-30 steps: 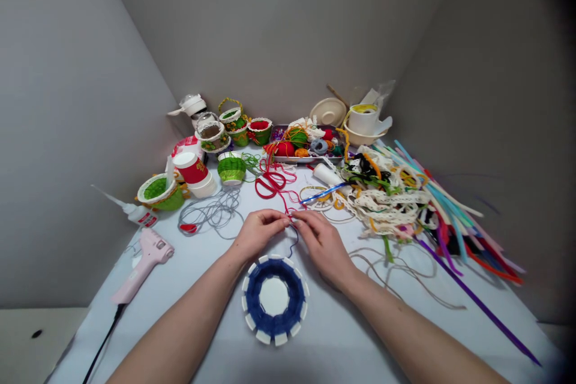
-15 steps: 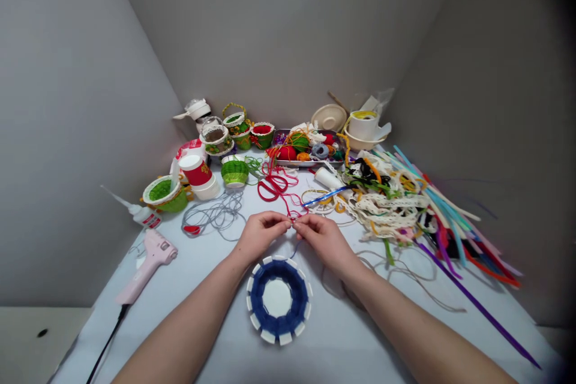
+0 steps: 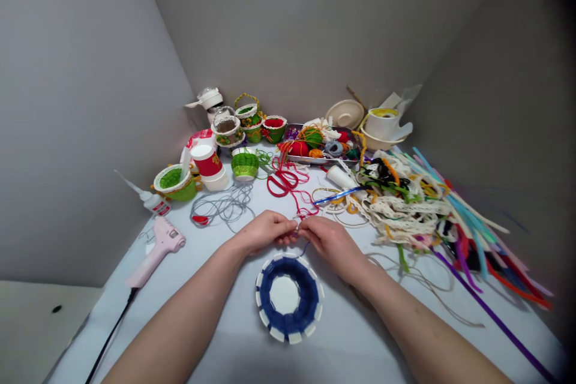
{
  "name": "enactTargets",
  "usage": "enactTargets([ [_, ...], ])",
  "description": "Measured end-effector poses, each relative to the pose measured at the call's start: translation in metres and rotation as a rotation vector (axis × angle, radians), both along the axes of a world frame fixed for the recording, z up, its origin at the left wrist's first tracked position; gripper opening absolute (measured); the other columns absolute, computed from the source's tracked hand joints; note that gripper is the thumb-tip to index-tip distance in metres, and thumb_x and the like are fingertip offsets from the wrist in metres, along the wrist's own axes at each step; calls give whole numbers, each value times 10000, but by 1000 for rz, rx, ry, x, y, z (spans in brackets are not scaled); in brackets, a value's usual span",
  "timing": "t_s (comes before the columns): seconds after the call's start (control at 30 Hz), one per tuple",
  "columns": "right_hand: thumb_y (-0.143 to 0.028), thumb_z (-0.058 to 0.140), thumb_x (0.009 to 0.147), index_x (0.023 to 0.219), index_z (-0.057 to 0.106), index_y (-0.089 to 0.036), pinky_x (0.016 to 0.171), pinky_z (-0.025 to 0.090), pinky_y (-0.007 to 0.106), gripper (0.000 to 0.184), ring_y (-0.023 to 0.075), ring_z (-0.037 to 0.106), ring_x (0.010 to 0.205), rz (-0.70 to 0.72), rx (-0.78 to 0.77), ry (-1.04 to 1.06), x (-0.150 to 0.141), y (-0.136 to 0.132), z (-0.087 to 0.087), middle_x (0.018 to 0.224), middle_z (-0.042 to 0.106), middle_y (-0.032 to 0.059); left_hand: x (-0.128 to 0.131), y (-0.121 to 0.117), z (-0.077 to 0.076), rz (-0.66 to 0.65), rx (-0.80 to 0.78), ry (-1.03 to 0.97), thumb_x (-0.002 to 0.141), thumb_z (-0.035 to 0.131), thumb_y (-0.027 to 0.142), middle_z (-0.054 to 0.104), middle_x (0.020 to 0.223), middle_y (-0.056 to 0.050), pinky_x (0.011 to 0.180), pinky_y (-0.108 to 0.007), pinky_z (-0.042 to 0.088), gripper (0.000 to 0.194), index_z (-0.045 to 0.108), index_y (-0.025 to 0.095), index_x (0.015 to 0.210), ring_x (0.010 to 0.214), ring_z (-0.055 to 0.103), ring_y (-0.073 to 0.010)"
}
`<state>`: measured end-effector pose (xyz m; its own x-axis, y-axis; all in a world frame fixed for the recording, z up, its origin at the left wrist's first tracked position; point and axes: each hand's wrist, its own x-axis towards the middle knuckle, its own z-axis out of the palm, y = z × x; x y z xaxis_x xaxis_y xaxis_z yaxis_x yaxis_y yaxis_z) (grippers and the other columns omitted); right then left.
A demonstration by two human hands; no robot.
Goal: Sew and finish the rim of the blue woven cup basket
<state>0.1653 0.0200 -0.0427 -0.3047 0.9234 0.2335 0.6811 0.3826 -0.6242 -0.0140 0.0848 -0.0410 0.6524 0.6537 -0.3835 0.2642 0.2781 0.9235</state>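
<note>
Thumb and fingers of my left hand (image 3: 269,232) are pinched together, meeting my right hand (image 3: 332,246), whose fingers are also closed. Red yarn (image 3: 306,212) runs from the back of the table to the fingertips. A short blue strand (image 3: 305,250) rises from the woven cup (image 3: 285,295) to the same spot. The exact joint between the two yarns is hidden by the fingers. Just below the hands, the cup shows white notched tabs around a blue woven wall and a round white base. Red-handled scissors (image 3: 282,183) lie beyond the hands.
On the left are a pink glue gun (image 3: 155,252), a glue bottle (image 3: 156,204) and grey cord (image 3: 225,204). Small green baskets (image 3: 245,164) stand behind. A tray of yarn balls (image 3: 317,161) sits at the back. Lace trims (image 3: 405,210) and pipe cleaners (image 3: 477,228) cover the right.
The whole view has shifted, so things sit a little further right. My right fingers have curled over more at the pinch point, and the left fingers are tucked beneath. The cup stays in place.
</note>
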Motion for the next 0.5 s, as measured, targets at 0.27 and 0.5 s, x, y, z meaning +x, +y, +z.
enactTargets([
  [0.27,-230,477,916,878,625,-188,701,409,256,159,158,565,768,-5,-3,23,-2,-1,-2,820,648,40,-4,2,-6,-21,-115,-55,657,728,443,606,630,-18,522,-198,306,370,682,84,733,555,479,-65],
  [0.5,-253,502,880,858,635,-194,692,422,246,147,143,566,707,-159,-190,355,-8,-3,0,771,650,9,-11,4,-7,113,-283,-262,562,828,299,613,678,-31,553,-181,336,293,695,86,712,568,475,-49],
])
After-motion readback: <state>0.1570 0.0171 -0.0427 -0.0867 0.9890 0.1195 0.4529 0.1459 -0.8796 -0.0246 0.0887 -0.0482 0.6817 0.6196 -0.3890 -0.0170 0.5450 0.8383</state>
